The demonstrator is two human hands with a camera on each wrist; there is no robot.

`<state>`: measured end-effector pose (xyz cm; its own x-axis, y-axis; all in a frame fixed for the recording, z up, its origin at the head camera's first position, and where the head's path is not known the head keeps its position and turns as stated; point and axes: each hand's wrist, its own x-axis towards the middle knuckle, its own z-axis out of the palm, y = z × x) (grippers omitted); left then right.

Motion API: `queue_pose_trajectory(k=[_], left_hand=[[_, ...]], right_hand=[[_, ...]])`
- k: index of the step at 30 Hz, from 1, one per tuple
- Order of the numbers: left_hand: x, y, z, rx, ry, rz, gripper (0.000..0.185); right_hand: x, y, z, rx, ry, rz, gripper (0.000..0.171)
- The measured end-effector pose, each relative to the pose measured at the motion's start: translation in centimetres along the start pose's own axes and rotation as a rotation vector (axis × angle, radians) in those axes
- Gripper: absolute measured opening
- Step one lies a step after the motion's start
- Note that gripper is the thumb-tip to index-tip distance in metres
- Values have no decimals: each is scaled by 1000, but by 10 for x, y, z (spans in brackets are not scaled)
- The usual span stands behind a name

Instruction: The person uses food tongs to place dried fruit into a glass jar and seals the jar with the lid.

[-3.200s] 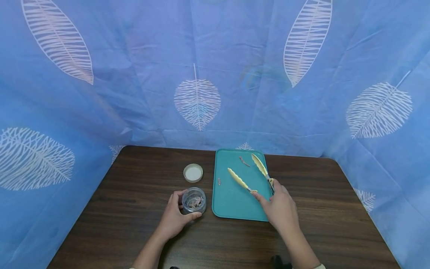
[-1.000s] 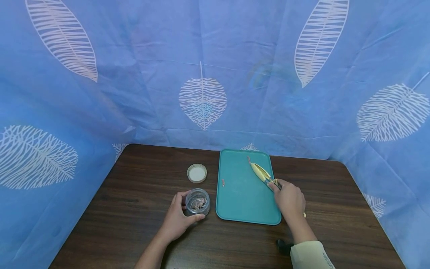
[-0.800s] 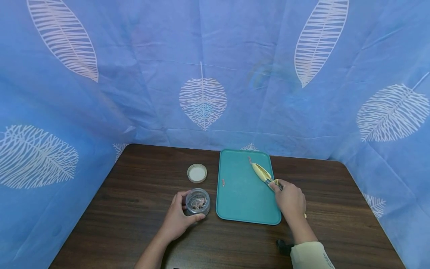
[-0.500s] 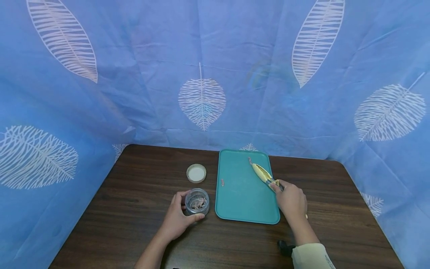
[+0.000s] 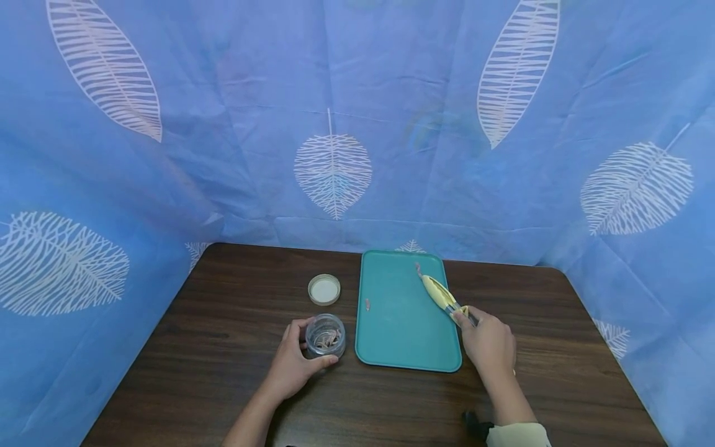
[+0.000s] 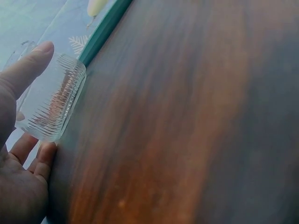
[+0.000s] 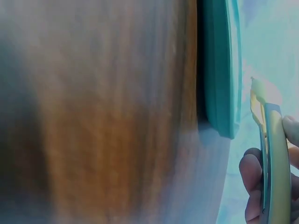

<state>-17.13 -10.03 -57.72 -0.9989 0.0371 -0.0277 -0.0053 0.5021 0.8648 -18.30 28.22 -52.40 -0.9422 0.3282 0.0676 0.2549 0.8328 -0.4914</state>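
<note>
My left hand (image 5: 292,367) grips a small clear glass jar (image 5: 326,336), thumb on the near side and fingers round the far left. Several pinkish-brown strips lie in the jar, whose ribbed wall (image 6: 58,100) shows in the left wrist view. My right hand (image 5: 491,343) squeezes a pair of tongs (image 5: 439,293) with pale yellow scalloped heads and metal arms. Pinched at their closed tips is a thin pinkish strip (image 5: 418,269), over the tray's far right part. In the right wrist view, fingers wrap the tongs' yellow-backed handle (image 7: 279,163).
A teal tray (image 5: 402,347) lies right of the jar, with another small pinkish piece (image 5: 367,305) near its left edge. A round lid (image 5: 324,290), pale inside up, sits behind the jar. A blue leaf-patterned cloth (image 5: 251,155) hangs behind the dark wooden table (image 5: 223,323).
The tongs, spread wide over the tray 3.2 seconds ago, have closed on the pinkish strip. Lately they have shifted slightly right with it. The left hand keeps its grip on the jar.
</note>
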Motion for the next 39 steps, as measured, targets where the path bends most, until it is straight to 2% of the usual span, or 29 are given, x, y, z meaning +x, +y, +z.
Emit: queue_pose_trajectory(k=[11,17,31,39], left_hand=[[-2,2,0,-8,-4,15,92],[-2,3,0,-16,-8,18,91],[-3,4,-1,-22,-3,19,90],[-2,0,0,-39,-17,27,90]], right_hand=[[-30,-14,-2,5,42,-35,53],[-43,-24,-5,17,26,-41,52],[-74,-52,-9,40,63,-141,46],[-90,-63,-5,75,109,-234,40]])
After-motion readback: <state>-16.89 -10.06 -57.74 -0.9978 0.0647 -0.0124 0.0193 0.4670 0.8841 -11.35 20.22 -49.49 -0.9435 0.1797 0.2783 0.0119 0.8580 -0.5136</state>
